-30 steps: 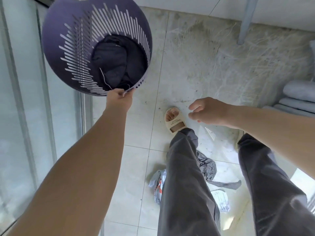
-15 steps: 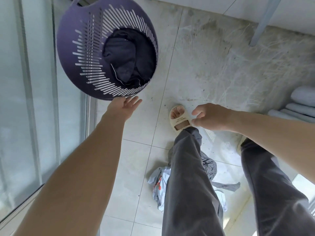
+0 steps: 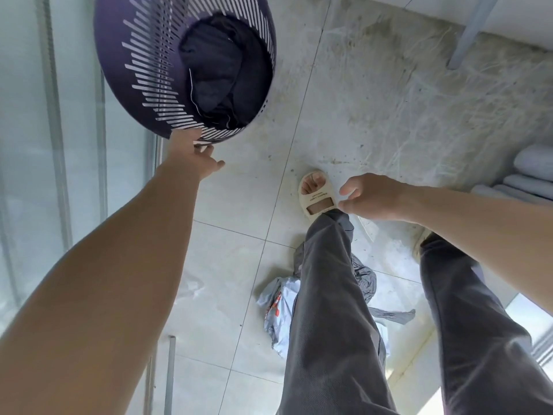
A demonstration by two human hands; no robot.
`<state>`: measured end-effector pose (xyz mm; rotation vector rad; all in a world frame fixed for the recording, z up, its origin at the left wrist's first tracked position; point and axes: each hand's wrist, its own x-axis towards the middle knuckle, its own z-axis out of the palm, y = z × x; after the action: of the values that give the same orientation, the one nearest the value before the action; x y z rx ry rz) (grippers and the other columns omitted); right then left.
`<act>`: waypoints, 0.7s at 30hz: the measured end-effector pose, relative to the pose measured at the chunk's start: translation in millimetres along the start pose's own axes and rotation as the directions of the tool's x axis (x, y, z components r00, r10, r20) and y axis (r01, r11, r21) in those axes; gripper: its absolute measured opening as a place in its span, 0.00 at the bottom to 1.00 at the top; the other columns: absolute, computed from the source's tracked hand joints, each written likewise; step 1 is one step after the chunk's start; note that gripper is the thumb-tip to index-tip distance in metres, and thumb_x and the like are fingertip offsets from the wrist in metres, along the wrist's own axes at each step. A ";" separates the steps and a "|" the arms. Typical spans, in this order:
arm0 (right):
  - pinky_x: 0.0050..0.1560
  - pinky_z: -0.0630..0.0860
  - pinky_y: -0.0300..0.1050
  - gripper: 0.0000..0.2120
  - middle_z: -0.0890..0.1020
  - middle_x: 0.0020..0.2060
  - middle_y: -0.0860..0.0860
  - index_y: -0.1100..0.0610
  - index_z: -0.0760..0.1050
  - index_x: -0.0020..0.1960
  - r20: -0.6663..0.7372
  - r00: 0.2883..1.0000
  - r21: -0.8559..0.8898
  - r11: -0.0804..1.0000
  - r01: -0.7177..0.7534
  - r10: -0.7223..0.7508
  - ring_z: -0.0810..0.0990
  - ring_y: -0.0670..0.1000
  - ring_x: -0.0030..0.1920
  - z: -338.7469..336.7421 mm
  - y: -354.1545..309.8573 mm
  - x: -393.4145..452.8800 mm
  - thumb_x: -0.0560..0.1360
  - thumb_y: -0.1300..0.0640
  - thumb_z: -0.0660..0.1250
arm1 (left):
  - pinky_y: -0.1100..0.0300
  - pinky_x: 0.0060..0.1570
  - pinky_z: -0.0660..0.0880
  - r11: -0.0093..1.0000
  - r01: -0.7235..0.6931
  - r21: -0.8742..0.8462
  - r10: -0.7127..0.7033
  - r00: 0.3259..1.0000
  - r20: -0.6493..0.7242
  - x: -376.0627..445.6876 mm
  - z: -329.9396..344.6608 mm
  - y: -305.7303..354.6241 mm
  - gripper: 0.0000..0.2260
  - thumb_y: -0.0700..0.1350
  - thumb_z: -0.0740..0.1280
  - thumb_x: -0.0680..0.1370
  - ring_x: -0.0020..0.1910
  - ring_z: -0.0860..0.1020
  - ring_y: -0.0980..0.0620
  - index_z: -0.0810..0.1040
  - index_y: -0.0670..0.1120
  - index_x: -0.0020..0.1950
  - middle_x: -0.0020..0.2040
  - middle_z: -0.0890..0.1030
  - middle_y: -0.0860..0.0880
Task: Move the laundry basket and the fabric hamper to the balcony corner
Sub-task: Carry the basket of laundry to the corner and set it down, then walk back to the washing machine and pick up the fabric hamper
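The purple slatted laundry basket (image 3: 128, 70) is at the upper left beside the glass wall, with dark clothes (image 3: 221, 73) inside it. My left hand (image 3: 194, 157) reaches to its near rim with the fingers spread, the fingertips at or just under the rim, not gripping it. My right hand (image 3: 371, 199) hangs loosely curled over my sandalled foot (image 3: 314, 196) and holds nothing. No fabric hamper is in view.
A glass wall (image 3: 45, 145) runs along the left. Crumpled clothes (image 3: 278, 307) lie on the tiled floor behind my legs. Folded grey items (image 3: 532, 172) are stacked at the right edge. A grey pole (image 3: 469, 34) stands at the back wall.
One second ago my left hand gripped the basket's rim; it has since let go and opened. The basket now sits nearer the glass wall, and the view has shifted left.
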<state>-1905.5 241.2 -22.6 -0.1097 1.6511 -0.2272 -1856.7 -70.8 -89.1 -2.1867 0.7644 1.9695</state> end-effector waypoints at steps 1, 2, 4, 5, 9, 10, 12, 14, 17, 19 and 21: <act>0.64 0.73 0.51 0.22 0.78 0.66 0.53 0.51 0.72 0.71 0.001 1.000 0.006 1.000 0.000 0.000 0.76 0.55 0.63 1.2 2.1 -1.4 0.78 0.48 0.65 | 0.36 0.71 0.58 1.000 0.000 -0.004 0.000 1.000 0.020 -3.5 -0.1 -4.5 0.10 0.37 0.57 0.79 0.73 0.67 0.46 0.74 0.41 0.58 0.71 0.69 0.46; 0.64 0.73 0.51 0.22 0.78 0.66 0.53 0.52 0.72 0.71 0.001 1.000 0.014 1.000 -0.001 0.001 0.76 0.55 0.63 1.3 4.4 -3.1 0.79 0.48 0.65 | 0.38 0.70 0.61 1.000 -0.002 -0.016 0.003 0.999 0.045 -7.5 0.6 -10.4 0.10 0.37 0.58 0.79 0.73 0.67 0.46 0.73 0.41 0.59 0.72 0.68 0.46; 0.64 0.73 0.51 0.22 0.77 0.66 0.53 0.53 0.72 0.71 0.001 1.000 0.028 1.000 -0.010 0.010 0.76 0.56 0.63 1.0 9.9 -7.0 0.79 0.49 0.65 | 0.42 0.66 0.69 0.999 0.006 -0.040 -0.003 0.996 0.084 -17.8 2.3 -27.1 0.11 0.37 0.59 0.79 0.70 0.71 0.44 0.71 0.40 0.62 0.72 0.68 0.45; 0.64 0.73 0.50 0.21 0.78 0.65 0.53 0.53 0.73 0.70 -0.002 1.000 0.029 1.000 -0.011 0.011 0.76 0.56 0.63 0.4 13.4 -9.4 0.79 0.49 0.65 | 0.44 0.62 0.73 0.999 0.016 -0.028 -0.013 0.995 0.096 -23.7 4.1 -36.7 0.10 0.37 0.60 0.79 0.67 0.74 0.43 0.71 0.40 0.60 0.71 0.69 0.45; 0.63 0.72 0.49 0.21 0.77 0.66 0.53 0.53 0.73 0.69 -0.030 1.000 0.043 0.999 -0.009 0.010 0.75 0.56 0.65 -6.3 27.4 -17.0 0.78 0.50 0.66 | 0.47 0.54 0.79 0.999 0.040 0.030 -0.043 0.993 0.108 -44.2 12.4 -72.2 0.05 0.37 0.62 0.79 0.58 0.80 0.44 0.75 0.41 0.54 0.63 0.76 0.45; 0.63 0.71 0.48 0.21 0.77 0.66 0.53 0.53 0.73 0.70 -0.042 0.999 0.047 0.999 -0.003 0.005 0.75 0.56 0.65 -8.8 31.4 -19.2 0.78 0.50 0.66 | 0.48 0.54 0.79 0.998 0.052 0.039 -0.055 0.993 0.106 -49.4 14.6 -80.1 0.05 0.37 0.62 0.79 0.57 0.80 0.44 0.75 0.41 0.54 0.62 0.76 0.44; 0.60 0.71 0.48 0.21 0.77 0.66 0.53 0.52 0.73 0.70 -0.065 0.998 0.057 0.998 0.010 -0.007 0.75 0.56 0.65 -14.5 41.1 -23.0 0.78 0.50 0.66 | 0.48 0.57 0.78 0.996 0.073 0.058 -0.079 0.992 0.101 -59.0 19.2 -94.4 0.05 0.38 0.62 0.79 0.57 0.81 0.44 0.75 0.41 0.53 0.62 0.77 0.42; 0.61 0.71 0.48 0.22 0.77 0.67 0.52 0.53 0.73 0.70 -0.084 0.996 0.085 0.996 0.018 -0.011 0.75 0.56 0.65 -20.7 53.7 -26.7 0.78 0.50 0.66 | 0.49 0.59 0.77 0.992 0.083 0.099 -0.091 0.992 0.087 -68.3 25.5 -108.5 0.05 0.38 0.62 0.79 0.58 0.81 0.44 0.75 0.40 0.54 0.62 0.79 0.42; 0.65 0.71 0.50 0.22 0.77 0.67 0.52 0.54 0.73 0.71 -0.119 0.993 0.127 0.991 0.029 -0.014 0.75 0.56 0.66 -29.1 77.0 -35.7 0.78 0.50 0.65 | 0.51 0.59 0.78 0.977 0.084 0.197 -0.100 0.992 0.074 -82.5 38.8 -129.5 0.12 0.39 0.60 0.81 0.57 0.81 0.45 0.73 0.39 0.64 0.62 0.80 0.41; 0.66 0.71 0.50 0.21 0.77 0.67 0.52 0.54 0.73 0.70 -0.140 0.990 0.161 0.987 0.032 -0.009 0.76 0.56 0.65 -33.2 99.6 -44.2 0.79 0.50 0.65 | 0.52 0.56 0.78 0.958 0.082 0.273 -0.109 0.990 0.088 -95.0 51.6 -146.7 0.15 0.39 0.60 0.81 0.57 0.81 0.45 0.71 0.40 0.68 0.61 0.80 0.41; 0.65 0.72 0.50 0.21 0.78 0.66 0.53 0.55 0.74 0.70 -0.155 0.988 0.200 0.979 0.026 0.005 0.77 0.56 0.63 -35.2 125.5 -53.2 0.79 0.50 0.66 | 0.53 0.56 0.78 0.936 0.081 0.341 -0.123 0.987 0.104 -107.9 66.1 -166.1 0.15 0.39 0.60 0.81 0.57 0.81 0.46 0.71 0.40 0.69 0.60 0.81 0.42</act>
<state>-1927.4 377.5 5.3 0.0545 1.7720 -0.4188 -1849.7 131.6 -38.4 -1.8512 0.8748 1.7532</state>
